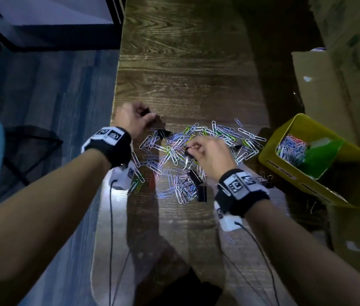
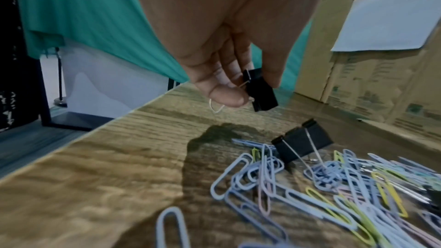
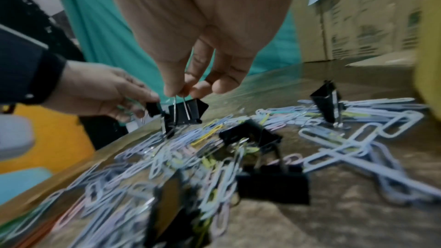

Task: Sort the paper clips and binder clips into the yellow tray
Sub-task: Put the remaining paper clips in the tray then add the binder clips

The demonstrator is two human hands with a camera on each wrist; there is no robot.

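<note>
The left hand hovers over the far left edge of the wooden table, thumb and fingers curled round a small black binder clip, pinching it by its wire handle above the tabletop. Just below and right of it, a second black binder clip lies on the near left rim of the pile of paper clips, its wire arms folded flat across it. The pile spreads over the middle of the table, mostly pale blue and white clips with some yellow, green and pink ones tangled in, and several more black binder clips sit among them toward the near side.

The right hand is over the centre of the pile, fingertips pressed together on the two wire handles of another binder clip, which hangs just above the heap and close beside the clip in the left hand. One more binder clip stands upright on the far right part of the pile.

At the right edge of the table stands the yellow tray, tilted, with a heap of paper clips in one compartment beside a green divider. Cardboard boxes rise behind it
</note>
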